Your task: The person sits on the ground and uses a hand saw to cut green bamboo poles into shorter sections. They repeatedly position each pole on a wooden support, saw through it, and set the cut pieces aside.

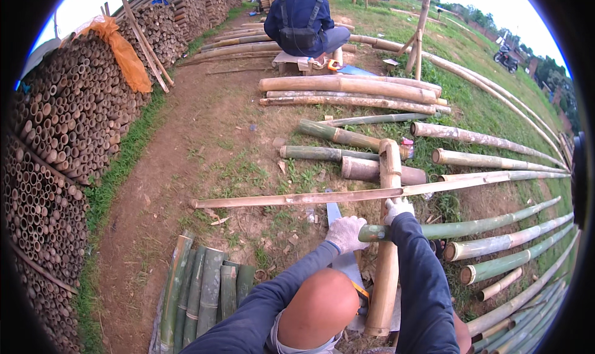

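My left hand (346,233), in a whitish glove, is closed at the near-left end of a green bamboo pole (458,229). My right hand (398,209), also gloved, is closed at the lower edge of a long split bamboo strip (297,199); part of its fingers is hidden. The strip lies crosswise over a thick pale bamboo beam (383,279) that slopes up in front of me. Below my left hand is a handsaw (349,266), with an orange and dark handle beside the beam. My right forearm crosses over the green pole.
Cut green bamboo lengths (201,289) lie at the lower left. Thick bamboo pieces (347,84) lie ahead, and long poles (514,249) fan out at right. A large stack of bamboo (68,100) lines the left. Further ahead, another person (302,22) sits with their back to me.
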The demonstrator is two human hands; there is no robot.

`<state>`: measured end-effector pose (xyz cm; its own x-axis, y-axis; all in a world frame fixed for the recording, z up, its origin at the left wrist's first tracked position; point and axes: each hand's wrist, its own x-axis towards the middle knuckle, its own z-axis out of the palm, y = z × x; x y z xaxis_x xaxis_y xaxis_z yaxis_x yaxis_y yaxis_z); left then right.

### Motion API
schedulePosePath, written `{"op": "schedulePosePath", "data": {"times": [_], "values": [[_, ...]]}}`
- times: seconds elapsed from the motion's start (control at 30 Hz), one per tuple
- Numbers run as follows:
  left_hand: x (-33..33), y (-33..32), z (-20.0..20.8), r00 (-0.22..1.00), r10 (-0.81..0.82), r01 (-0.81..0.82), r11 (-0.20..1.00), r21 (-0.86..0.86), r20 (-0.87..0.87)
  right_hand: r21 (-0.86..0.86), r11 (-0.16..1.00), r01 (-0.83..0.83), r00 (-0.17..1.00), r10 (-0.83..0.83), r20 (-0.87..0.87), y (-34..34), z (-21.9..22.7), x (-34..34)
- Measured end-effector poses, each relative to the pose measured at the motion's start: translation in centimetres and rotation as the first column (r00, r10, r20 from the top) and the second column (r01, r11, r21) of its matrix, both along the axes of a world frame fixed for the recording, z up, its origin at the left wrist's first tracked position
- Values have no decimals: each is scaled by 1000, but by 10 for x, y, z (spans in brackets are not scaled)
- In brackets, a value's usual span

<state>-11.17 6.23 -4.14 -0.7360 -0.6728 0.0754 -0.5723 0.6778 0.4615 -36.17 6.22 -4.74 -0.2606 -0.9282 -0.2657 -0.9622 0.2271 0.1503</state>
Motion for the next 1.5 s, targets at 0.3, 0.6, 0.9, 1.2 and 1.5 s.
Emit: {"op": "schedulePosePath", "data": {"times": [0.3,0.6,0.9,1.2,1.5], "values": [[1,-2,8,999,7,-7,1000,-7,38,-108,990,88,964,-58,258,-65,-38,54],[0,-18,5,995,-68,56,986,156,67,-538,782,313,738,156,657,4,-20,74],[2,-27,-2,994,-104,92,971,222,44,-253,963,89,893,36,449,250,-180,177],[4,-24,2,993,-94,77,978,197,79,-366,929,62,832,155,533,282,-158,200],[7,-20,6,994,-73,56,979,198,77,-340,935,-103,832,268,486,298,-130,203]]}}
